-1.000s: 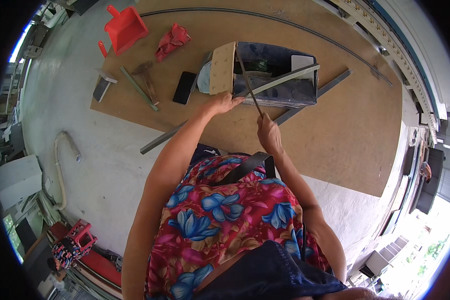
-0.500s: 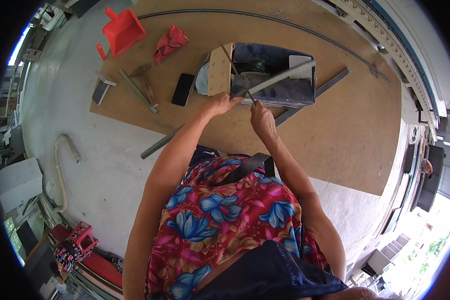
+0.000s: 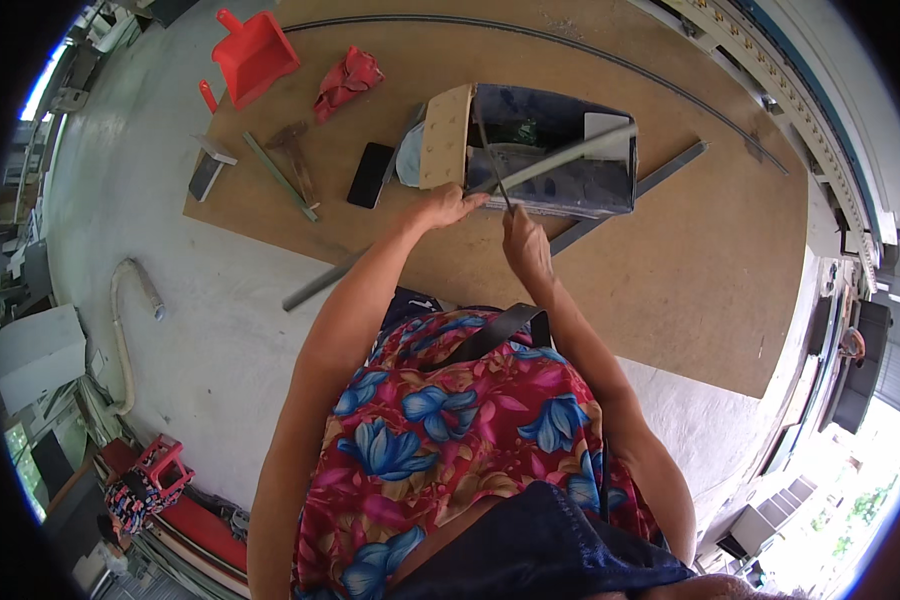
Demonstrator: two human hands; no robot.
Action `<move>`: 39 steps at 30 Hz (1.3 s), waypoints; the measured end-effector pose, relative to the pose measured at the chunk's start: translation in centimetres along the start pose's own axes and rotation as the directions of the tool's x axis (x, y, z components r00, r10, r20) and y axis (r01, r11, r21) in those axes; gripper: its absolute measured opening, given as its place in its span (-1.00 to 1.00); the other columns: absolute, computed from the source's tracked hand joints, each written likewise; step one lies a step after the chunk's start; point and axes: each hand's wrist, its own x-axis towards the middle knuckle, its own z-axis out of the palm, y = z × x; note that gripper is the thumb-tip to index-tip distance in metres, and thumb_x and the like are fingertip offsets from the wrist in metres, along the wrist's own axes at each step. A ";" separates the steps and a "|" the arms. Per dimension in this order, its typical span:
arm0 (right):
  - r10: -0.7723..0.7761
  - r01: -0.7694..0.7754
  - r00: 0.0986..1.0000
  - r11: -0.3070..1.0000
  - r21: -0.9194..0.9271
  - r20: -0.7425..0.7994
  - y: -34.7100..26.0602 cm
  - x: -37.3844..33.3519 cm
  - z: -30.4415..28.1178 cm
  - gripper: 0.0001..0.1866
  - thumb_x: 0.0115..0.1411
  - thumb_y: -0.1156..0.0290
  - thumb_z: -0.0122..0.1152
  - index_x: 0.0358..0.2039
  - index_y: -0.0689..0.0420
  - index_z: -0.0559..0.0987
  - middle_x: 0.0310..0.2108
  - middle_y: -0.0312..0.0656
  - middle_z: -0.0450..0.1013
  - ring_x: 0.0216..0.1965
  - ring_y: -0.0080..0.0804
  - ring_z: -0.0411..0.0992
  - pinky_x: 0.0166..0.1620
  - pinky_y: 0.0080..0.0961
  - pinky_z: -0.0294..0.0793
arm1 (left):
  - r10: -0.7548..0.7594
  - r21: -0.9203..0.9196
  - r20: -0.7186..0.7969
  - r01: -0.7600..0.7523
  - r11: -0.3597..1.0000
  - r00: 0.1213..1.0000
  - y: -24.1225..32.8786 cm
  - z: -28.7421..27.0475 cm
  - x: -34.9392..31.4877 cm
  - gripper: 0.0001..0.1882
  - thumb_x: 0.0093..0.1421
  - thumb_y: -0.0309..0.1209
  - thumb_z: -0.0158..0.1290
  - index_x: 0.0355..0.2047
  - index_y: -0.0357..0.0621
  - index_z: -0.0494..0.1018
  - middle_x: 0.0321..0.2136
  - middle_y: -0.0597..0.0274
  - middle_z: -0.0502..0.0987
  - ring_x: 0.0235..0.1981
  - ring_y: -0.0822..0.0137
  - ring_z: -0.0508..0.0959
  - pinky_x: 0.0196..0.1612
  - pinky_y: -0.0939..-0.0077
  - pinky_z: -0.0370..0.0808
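Observation:
My left hand (image 3: 444, 207) is closed round a long grey bar (image 3: 570, 154), which slants from beside my left forearm up over an open dark box (image 3: 605, 190). In my right hand (image 3: 526, 243) is a thin dark file-like tool (image 3: 487, 145); its exact kind is hard to make out. It points away from me and crosses the bar just right of my left fingers. Both hands are at the near side of the box, whose pale brown flap (image 3: 445, 140) stands out to the left. The box's contents are mostly in shadow.
On the brown board (image 3: 690, 300) lie a black phone (image 3: 370, 175), a hammer (image 3: 295, 163), a short greenish strip (image 3: 278, 175), a red cloth (image 3: 348, 84) and a red dustpan (image 3: 254, 60). Another grey bar (image 3: 673, 172) passes under the box. A long dark strip (image 3: 560, 40) curves along the far side.
The file-like tool's far end has swung right, so it stands more upright across the bar. My left hand keeps its hold on the bar. The whole view has shifted slightly.

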 end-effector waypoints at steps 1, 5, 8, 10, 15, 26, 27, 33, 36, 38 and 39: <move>0.017 -0.017 1.000 0.999 0.032 0.022 0.5 -1.4 -0.2 -0.82 0.21 0.38 -0.05 -0.37 0.27 0.37 -0.57 0.23 0.38 -0.44 0.25 0.38 -0.41 0.01 0.32 | 0.043 0.084 0.009 -0.043 0.996 0.999 0.3 -0.2 -0.2 -0.18 0.13 0.30 -0.20 -0.75 -0.33 0.37 -0.81 0.04 0.38 -0.69 0.14 0.47 -0.53 0.25 0.42; 0.153 -0.158 0.982 0.987 0.036 0.111 1.4 -3.8 -1.4 -0.85 0.18 0.39 -0.07 -0.29 0.16 0.42 -0.55 0.19 0.42 -0.44 0.20 0.42 -0.39 0.00 0.38 | -0.017 0.016 0.022 0.017 1.000 1.000 -0.3 0.6 0.0 -0.28 0.14 0.26 -0.16 -0.73 -0.20 0.31 -0.83 0.21 0.30 -0.82 0.34 0.31 -0.71 0.38 0.28; 0.026 -0.018 0.994 0.997 -0.073 0.102 1.5 -0.9 -1.1 -0.87 0.17 0.40 -0.07 -0.35 0.18 0.41 -0.57 0.19 0.41 -0.45 0.20 0.42 -0.40 -0.01 0.37 | -0.064 -0.016 0.074 0.066 0.998 0.995 0.1 0.5 0.2 -0.28 0.13 0.28 -0.16 -0.72 -0.21 0.30 -0.81 0.21 0.30 -0.81 0.34 0.32 -0.69 0.39 0.31; -0.019 0.022 0.998 0.998 -0.054 0.058 0.5 0.4 -0.9 -0.86 0.19 0.40 -0.07 -0.38 0.20 0.38 -0.58 0.18 0.41 -0.46 0.20 0.42 -0.41 -0.01 0.36 | -0.040 -0.160 0.071 0.051 0.986 0.997 0.5 0.3 -0.1 -0.28 0.14 0.28 -0.16 -0.71 -0.21 0.29 -0.81 0.21 0.29 -0.81 0.35 0.30 -0.68 0.40 0.29; 0.086 -0.087 0.993 0.996 0.014 0.087 1.5 -3.8 -0.5 -0.82 0.22 0.38 -0.05 -0.36 0.26 0.37 -0.53 0.21 0.40 -0.42 0.22 0.39 -0.41 0.01 0.32 | -0.028 -0.058 0.022 0.029 0.998 0.999 -1.7 1.3 0.8 -0.28 0.14 0.28 -0.17 -0.69 -0.22 0.33 -0.82 0.22 0.29 -0.82 0.35 0.29 -0.69 0.41 0.28; 0.000 0.000 1.000 1.000 0.023 -0.008 0.4 -0.6 -0.1 -0.83 0.21 0.40 -0.08 -0.34 0.26 0.38 -0.55 0.19 0.40 -0.44 0.22 0.39 -0.40 -0.01 0.34 | -0.010 -0.152 0.053 0.017 0.988 0.999 -0.4 0.4 0.6 -0.30 0.13 0.26 -0.12 -0.71 -0.20 0.28 -0.84 0.29 0.25 -0.83 0.41 0.24 -0.73 0.46 0.20; 0.039 -0.039 0.999 0.999 0.032 0.020 1.5 -2.1 -0.1 -0.83 0.22 0.37 -0.09 -0.34 0.22 0.38 -0.56 0.19 0.41 -0.45 0.22 0.39 -0.40 0.00 0.35 | -0.038 -0.192 0.112 0.059 0.980 0.993 -0.1 0.4 0.5 -0.31 0.14 0.25 -0.12 -0.71 -0.20 0.28 -0.84 0.30 0.24 -0.83 0.42 0.23 -0.74 0.46 0.17; 0.119 -0.122 0.992 0.991 0.061 0.052 3.7 -6.5 -1.8 -0.85 0.24 0.35 -0.08 -0.35 0.15 0.41 -0.54 0.15 0.43 -0.46 0.19 0.41 -0.41 -0.03 0.38 | 0.142 -0.324 0.091 -0.105 0.940 0.986 -1.4 1.7 1.4 -0.34 0.18 0.20 -0.13 -0.71 -0.18 0.28 -0.83 0.33 0.21 -0.83 0.47 0.18 -0.77 0.50 0.06; 0.072 -0.074 0.995 0.997 0.034 0.068 1.9 -5.5 -3.7 -0.83 0.25 0.35 -0.09 -0.34 0.16 0.43 -0.51 0.12 0.45 -0.43 0.15 0.43 -0.40 -0.07 0.41 | -0.021 -0.332 0.071 0.044 0.942 0.997 -0.1 1.1 -0.1 -0.36 0.18 0.17 -0.11 -0.66 -0.21 0.36 -0.82 0.28 0.28 -0.79 0.38 0.27 -0.72 0.43 0.19; 0.038 -0.038 0.999 0.997 0.074 0.009 1.3 -5.5 -4.2 -0.81 0.26 0.37 -0.09 -0.35 0.19 0.46 -0.51 0.12 0.45 -0.42 0.16 0.43 -0.39 -0.08 0.41 | -0.004 -0.333 0.039 0.017 0.943 0.999 -0.5 1.3 -0.1 -0.36 0.18 0.16 -0.10 -0.63 -0.25 0.42 -0.82 0.25 0.32 -0.76 0.28 0.36 -0.68 0.36 0.31; 0.037 -0.037 0.999 0.997 0.074 0.008 1.2 -5.5 -4.4 -0.81 0.26 0.37 -0.09 -0.35 0.19 0.46 -0.51 0.12 0.45 -0.42 0.16 0.43 -0.39 -0.08 0.41 | 0.004 -0.211 -0.018 -0.007 0.977 1.000 -0.3 1.4 0.0 -0.33 0.19 0.16 -0.12 -0.66 -0.27 0.42 -0.80 0.18 0.37 -0.72 0.20 0.41 -0.62 0.30 0.35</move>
